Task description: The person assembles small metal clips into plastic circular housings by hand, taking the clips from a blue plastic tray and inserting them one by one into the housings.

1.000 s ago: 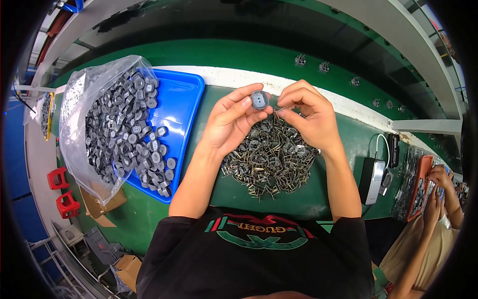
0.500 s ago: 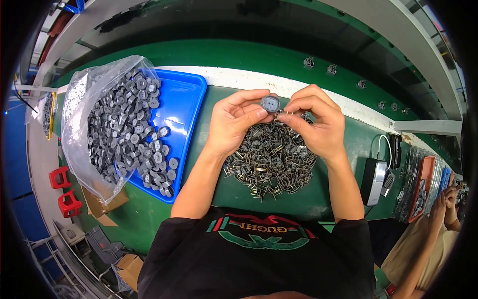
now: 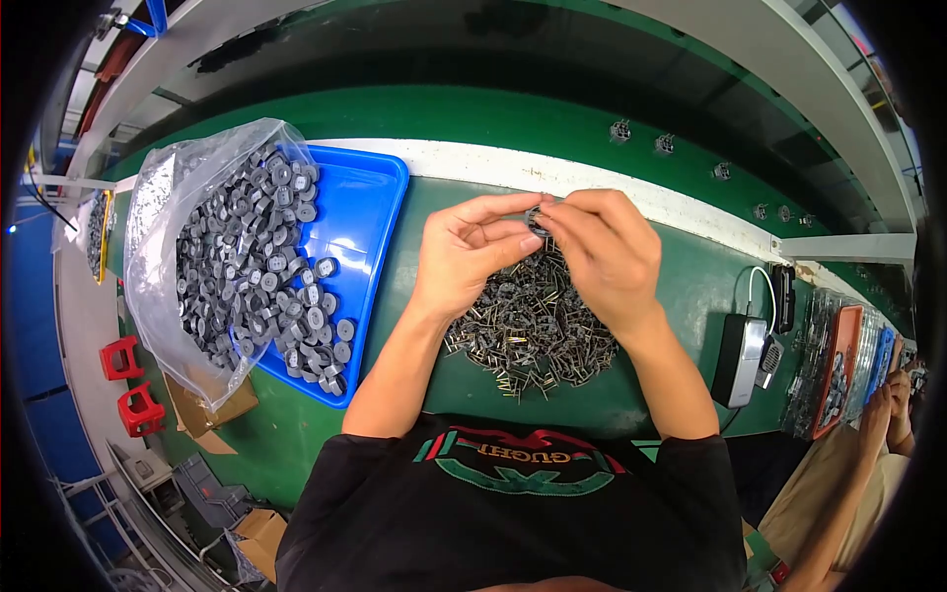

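My left hand [image 3: 459, 255] is closed, thumb and fingers pinching a grey round plastic housing [image 3: 536, 223] that is now seen mostly edge-on. Against it press the closed fingertips of my right hand [image 3: 610, 259]. The small metal-pinned part that showed in the right fingers a moment ago is hidden behind them now. Just below both hands, a heap of dark parts with brass-coloured pins [image 3: 528, 340] lies on the green table [image 3: 454, 202]. To the left, many more grey round housings [image 3: 247, 266] spill from a clear plastic bag [image 3: 153, 281] into a blue tray [image 3: 360, 202].
Beyond the white ledge [image 3: 473, 161], several small pinned pieces [image 3: 665, 144] sit on a green surface. A black-and-white device with a cable [image 3: 737, 360] stands at right, near an orange tray [image 3: 838, 370]. A co-worker's hands [image 3: 888, 400] show at far right. Red stools [image 3: 140, 409] stand at left.
My right hand has moved left and its fingertips have come onto the housing. The housing has turned, so its flat face no longer shows. The view has shifted slightly.
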A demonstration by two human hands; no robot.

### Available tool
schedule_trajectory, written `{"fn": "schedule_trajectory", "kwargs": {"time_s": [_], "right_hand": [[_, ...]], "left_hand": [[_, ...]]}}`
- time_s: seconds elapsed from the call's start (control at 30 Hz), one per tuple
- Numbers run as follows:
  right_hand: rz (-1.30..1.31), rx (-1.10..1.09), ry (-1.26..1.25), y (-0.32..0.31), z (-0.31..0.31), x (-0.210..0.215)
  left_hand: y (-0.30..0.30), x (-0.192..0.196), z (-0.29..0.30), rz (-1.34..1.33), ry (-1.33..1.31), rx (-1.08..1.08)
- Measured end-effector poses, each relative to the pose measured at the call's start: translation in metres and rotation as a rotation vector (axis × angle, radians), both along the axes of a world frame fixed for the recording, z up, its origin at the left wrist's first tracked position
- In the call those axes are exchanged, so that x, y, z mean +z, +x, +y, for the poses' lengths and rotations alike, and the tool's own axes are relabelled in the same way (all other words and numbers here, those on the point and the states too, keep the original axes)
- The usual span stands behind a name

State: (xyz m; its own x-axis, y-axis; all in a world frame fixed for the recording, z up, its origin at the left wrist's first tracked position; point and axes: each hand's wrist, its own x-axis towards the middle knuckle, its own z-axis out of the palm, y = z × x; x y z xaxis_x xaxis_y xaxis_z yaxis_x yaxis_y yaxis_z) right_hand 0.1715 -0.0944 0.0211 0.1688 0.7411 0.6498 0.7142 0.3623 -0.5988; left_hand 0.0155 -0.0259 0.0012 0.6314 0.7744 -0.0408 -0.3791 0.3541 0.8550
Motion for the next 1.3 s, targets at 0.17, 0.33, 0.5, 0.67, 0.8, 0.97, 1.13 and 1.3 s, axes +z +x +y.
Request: {"fn": "schedule_trajectory", "kwargs": {"time_s": [0.17,0.33,0.5,0.67,0.8,0.97,1.13,1.3], "right_hand": [[-0.068,0.110,-0.266,0.034,0.003,-0.004],[-0.159,0.222,-0.533,0.036,0.010,-0.017],[-0.183,0.285,-0.701,0.031,0.010,-0.023],[-0.100,0.244,-0.697,0.030,0.008,-0.023],[0.039,0.263,-0.599,0.044,0.009,-0.029],[0.222,0.381,-0.642,0.043,0.015,-0.023],[0.142,0.341,-0.618,0.033,0.011,-0.019],[0.289,0.272,-0.487,0.025,0.008,-0.010]], "left_hand": [[0.012,0.002,0.022,0.300,0.066,0.090],[0.042,-0.020,0.097,0.805,0.710,0.350],[0.068,-0.057,0.160,1.078,0.726,0.392],[0.042,-0.030,0.131,1.153,1.064,0.591],[-0.053,0.032,0.087,1.486,1.128,0.248],[-0.174,0.034,0.054,1.702,1.058,0.038],[-0.178,0.017,0.048,1.661,1.009,0.038],[-0.147,0.023,0.035,1.259,1.123,0.422]]}}
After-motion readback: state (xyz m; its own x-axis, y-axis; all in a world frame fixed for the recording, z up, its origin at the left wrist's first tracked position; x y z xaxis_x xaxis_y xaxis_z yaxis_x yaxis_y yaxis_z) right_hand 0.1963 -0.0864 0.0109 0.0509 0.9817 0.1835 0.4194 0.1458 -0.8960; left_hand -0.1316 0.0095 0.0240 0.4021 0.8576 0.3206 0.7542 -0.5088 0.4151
